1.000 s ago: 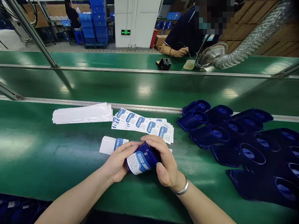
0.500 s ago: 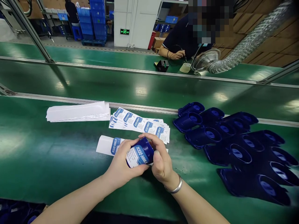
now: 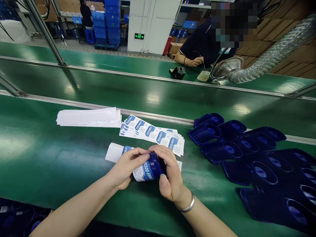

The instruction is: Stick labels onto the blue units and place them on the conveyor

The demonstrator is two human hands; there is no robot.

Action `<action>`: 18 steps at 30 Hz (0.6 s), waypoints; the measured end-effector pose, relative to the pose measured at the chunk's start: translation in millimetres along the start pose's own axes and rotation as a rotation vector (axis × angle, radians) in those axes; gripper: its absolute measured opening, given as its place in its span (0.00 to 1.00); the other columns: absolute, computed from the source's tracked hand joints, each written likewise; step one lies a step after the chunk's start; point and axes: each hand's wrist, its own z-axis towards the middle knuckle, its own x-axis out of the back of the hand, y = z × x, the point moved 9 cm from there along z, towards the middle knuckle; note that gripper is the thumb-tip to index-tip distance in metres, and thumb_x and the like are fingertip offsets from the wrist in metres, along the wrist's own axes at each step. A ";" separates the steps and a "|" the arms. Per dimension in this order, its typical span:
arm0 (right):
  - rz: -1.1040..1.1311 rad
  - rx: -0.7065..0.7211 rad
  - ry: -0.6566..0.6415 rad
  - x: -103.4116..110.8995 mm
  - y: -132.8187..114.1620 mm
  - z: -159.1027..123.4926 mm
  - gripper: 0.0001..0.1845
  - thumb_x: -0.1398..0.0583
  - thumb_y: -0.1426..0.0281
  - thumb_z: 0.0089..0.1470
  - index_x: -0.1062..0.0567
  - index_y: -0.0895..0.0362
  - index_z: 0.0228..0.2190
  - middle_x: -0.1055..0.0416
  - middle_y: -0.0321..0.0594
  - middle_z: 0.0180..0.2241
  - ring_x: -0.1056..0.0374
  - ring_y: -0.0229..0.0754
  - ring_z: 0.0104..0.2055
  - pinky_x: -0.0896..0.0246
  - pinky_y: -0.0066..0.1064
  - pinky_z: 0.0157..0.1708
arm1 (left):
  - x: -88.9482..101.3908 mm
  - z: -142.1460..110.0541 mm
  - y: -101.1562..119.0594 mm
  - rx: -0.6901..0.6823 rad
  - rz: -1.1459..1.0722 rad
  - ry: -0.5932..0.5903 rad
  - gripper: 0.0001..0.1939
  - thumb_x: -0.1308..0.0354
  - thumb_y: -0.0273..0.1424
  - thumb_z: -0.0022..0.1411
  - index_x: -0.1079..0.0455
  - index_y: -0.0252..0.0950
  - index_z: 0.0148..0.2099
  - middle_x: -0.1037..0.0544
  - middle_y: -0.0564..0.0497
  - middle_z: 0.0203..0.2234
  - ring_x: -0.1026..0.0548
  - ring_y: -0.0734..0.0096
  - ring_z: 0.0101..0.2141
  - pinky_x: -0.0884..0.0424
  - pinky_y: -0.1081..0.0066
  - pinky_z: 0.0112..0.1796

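A dark blue plastic housing (image 3: 155,164) lies tilted between my two hands above the green bench. Around its side runs a white and blue printed label (image 3: 142,172), partly covered by fingers. My left hand (image 3: 127,168) grips the housing's left end, its thumb along the top by the label. My right hand (image 3: 171,172) is wrapped round the right end, fingers over the top and thumb at the front. Just behind my hands is a label strip (image 3: 115,152), its middle hidden by them. Farther back lies a fanned pile of printed label sheets (image 3: 150,131).
Blank white strips (image 3: 89,118) are stacked at the left rear. Several blue housings (image 3: 229,149) crowd the right side. Metal rails (image 3: 138,75) cross behind the bench. Opposite, a co-worker (image 3: 197,46) holds a thin tool beside a flexible duct (image 3: 269,62). More blue parts (image 3: 19,217) sit at lower left.
My left hand's thumb has gone from below the housing, half a second ago, to its upper side. The housing has turned slightly, and its label is more covered. The camera view has shifted.
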 end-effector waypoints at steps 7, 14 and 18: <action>-0.016 -0.168 0.039 0.0 10.6 -7.3 0.23 0.54 0.64 0.71 0.40 0.52 0.64 0.37 0.49 0.55 0.38 0.57 0.56 0.41 0.60 0.56 | -3.2 -5.3 24.6 -0.368 0.536 0.064 0.21 0.29 0.38 0.55 0.27 0.42 0.50 0.28 0.47 0.51 0.30 0.57 0.54 0.37 0.55 0.58; 0.033 -0.363 0.088 -3.8 25.6 -19.0 0.24 0.56 0.63 0.74 0.44 0.50 0.67 0.38 0.47 0.58 0.39 0.53 0.59 0.44 0.54 0.60 | -7.2 -7.2 21.4 -0.514 0.870 0.136 0.34 0.26 0.31 0.47 0.35 0.41 0.54 0.32 0.44 0.52 0.30 0.54 0.54 0.33 0.50 0.56; 0.026 -0.400 0.125 8.2 31.9 -19.9 0.24 0.55 0.63 0.74 0.44 0.51 0.67 0.35 0.47 0.55 0.38 0.53 0.58 0.44 0.53 0.61 | -6.7 -9.8 23.2 -0.536 0.873 0.120 0.36 0.26 0.32 0.48 0.35 0.40 0.58 0.31 0.42 0.53 0.31 0.51 0.56 0.34 0.50 0.58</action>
